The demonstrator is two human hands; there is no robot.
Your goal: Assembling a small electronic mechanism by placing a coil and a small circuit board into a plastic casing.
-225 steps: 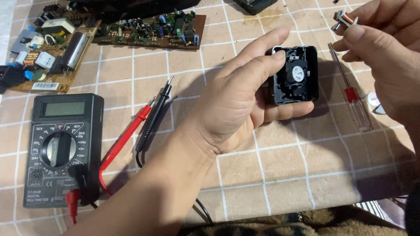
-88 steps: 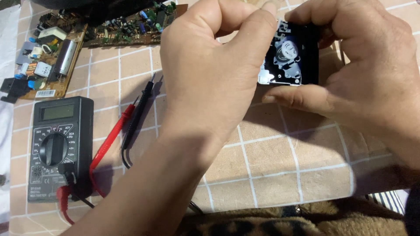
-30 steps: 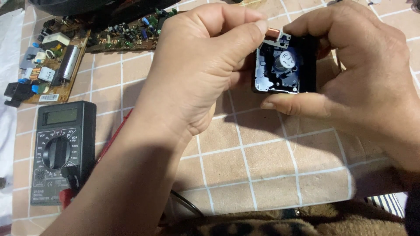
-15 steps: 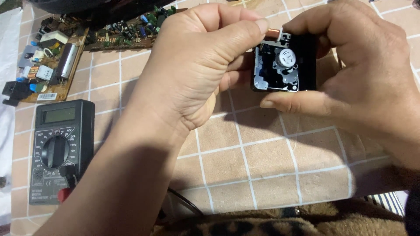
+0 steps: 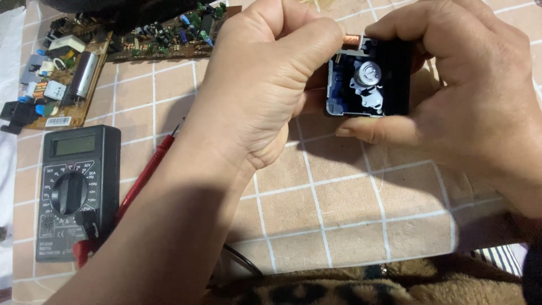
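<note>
A small black square mechanism (image 5: 370,79) with a silver round hub and a copper coil at its top edge is held above the tiled cloth. My right hand (image 5: 468,96) wraps it from the right, thumb under its lower edge. My left hand (image 5: 271,85) is closed at its left side, fingertips pinched at the top left corner near the coil. What the fingertips pinch is hidden.
A dark digital multimeter (image 5: 70,189) lies at the left with a red probe (image 5: 144,175) running beside my forearm. Two brown circuit boards (image 5: 62,73) (image 5: 164,36) sit at the back left. A patterned blanket (image 5: 361,285) lies along the near edge.
Since seven seconds ago my right hand has come onto the mechanism. Over the last second both hands shifted slightly and the hub turned a little.
</note>
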